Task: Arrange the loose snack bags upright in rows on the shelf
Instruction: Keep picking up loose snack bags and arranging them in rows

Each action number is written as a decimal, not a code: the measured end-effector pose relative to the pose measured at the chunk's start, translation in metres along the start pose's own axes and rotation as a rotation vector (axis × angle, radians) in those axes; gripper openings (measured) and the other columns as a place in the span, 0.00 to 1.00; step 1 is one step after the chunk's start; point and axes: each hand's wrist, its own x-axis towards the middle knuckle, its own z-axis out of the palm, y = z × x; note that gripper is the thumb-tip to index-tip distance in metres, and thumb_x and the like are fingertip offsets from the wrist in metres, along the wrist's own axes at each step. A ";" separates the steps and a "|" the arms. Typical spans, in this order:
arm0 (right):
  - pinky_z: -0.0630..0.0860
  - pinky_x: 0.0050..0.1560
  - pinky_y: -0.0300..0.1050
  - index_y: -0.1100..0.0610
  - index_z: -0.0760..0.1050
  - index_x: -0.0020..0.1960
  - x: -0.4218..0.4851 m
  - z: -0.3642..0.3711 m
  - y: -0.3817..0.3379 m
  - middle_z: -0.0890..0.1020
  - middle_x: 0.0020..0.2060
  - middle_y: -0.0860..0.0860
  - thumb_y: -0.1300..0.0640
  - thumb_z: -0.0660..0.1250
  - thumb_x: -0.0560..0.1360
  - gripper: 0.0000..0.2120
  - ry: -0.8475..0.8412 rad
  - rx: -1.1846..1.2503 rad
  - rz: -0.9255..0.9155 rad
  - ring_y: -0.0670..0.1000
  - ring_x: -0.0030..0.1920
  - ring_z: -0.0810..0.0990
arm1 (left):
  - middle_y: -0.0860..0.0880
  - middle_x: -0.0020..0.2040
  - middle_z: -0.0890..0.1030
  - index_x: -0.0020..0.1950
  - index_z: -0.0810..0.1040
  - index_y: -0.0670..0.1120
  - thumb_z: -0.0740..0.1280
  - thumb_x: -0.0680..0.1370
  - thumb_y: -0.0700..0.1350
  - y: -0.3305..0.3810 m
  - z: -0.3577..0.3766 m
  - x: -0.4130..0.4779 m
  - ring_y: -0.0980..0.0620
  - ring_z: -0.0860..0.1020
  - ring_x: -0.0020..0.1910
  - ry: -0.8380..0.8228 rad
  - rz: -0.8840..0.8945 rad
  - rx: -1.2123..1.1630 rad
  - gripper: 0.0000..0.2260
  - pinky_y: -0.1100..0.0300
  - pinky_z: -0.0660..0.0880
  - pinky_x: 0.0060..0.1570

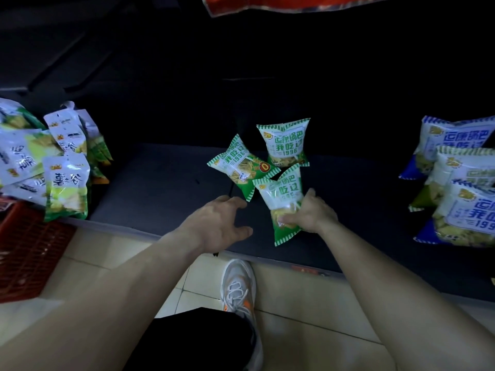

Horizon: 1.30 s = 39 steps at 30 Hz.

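Three green-and-white snack bags sit in the middle of the dark shelf [160, 188]. One green bag [285, 143] stands upright at the back. A second green bag [238, 167] lies tilted to its left. My right hand [308, 212] grips the lower part of the third green bag [281, 199], which is near the shelf's front edge. My left hand [222, 223] hovers open just left of it, fingers spread, touching nothing.
A pile of white-and-green pouches [59, 162] crowds the shelf's left end above a red crate [29, 253]. Blue-and-white bags [460, 178] are stacked at the right. A red bag [267, 4] hangs overhead. My shoe [238, 287] rests on the tiled floor.
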 end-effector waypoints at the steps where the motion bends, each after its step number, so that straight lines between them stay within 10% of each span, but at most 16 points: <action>1: 0.75 0.49 0.50 0.57 0.65 0.63 -0.003 0.001 0.000 0.73 0.60 0.55 0.36 0.80 0.59 0.45 0.003 -0.028 -0.008 0.58 0.58 0.77 | 0.50 0.72 0.68 0.76 0.63 0.51 0.68 0.77 0.59 0.000 0.000 0.001 0.49 0.69 0.70 -0.002 0.002 0.003 0.31 0.54 0.67 0.67; 12: 0.74 0.51 0.48 0.47 0.62 0.67 -0.129 -0.099 0.017 0.72 0.55 0.45 0.35 0.80 0.54 0.48 0.011 -0.194 -0.302 0.48 0.54 0.75 | 0.47 0.74 0.67 0.79 0.58 0.49 0.75 0.69 0.61 0.057 -0.020 -0.010 0.47 0.66 0.72 0.065 0.153 -0.035 0.44 0.53 0.66 0.69; 17: 0.73 0.51 0.46 0.47 0.60 0.70 -0.212 -0.154 0.037 0.73 0.59 0.43 0.36 0.81 0.57 0.49 0.097 -0.180 -0.333 0.45 0.57 0.74 | 0.57 0.62 0.78 0.70 0.70 0.53 0.80 0.63 0.59 0.127 -0.029 -0.034 0.55 0.76 0.61 0.043 0.352 -0.220 0.38 0.62 0.71 0.55; 23: 0.67 0.69 0.51 0.50 0.56 0.79 -0.273 -0.214 0.119 0.64 0.76 0.51 0.30 0.70 0.68 0.48 0.163 -0.404 -0.129 0.54 0.74 0.64 | 0.55 0.58 0.80 0.71 0.70 0.53 0.80 0.63 0.60 0.203 -0.011 -0.047 0.54 0.79 0.53 0.104 0.453 -0.144 0.40 0.52 0.77 0.55; 39: 0.71 0.64 0.48 0.56 0.66 0.75 -0.305 -0.245 0.313 0.71 0.70 0.56 0.37 0.68 0.74 0.37 0.002 -0.295 0.244 0.56 0.68 0.72 | 0.50 0.65 0.76 0.75 0.65 0.55 0.77 0.68 0.61 0.351 0.114 0.056 0.47 0.76 0.61 0.136 0.431 0.399 0.39 0.49 0.79 0.49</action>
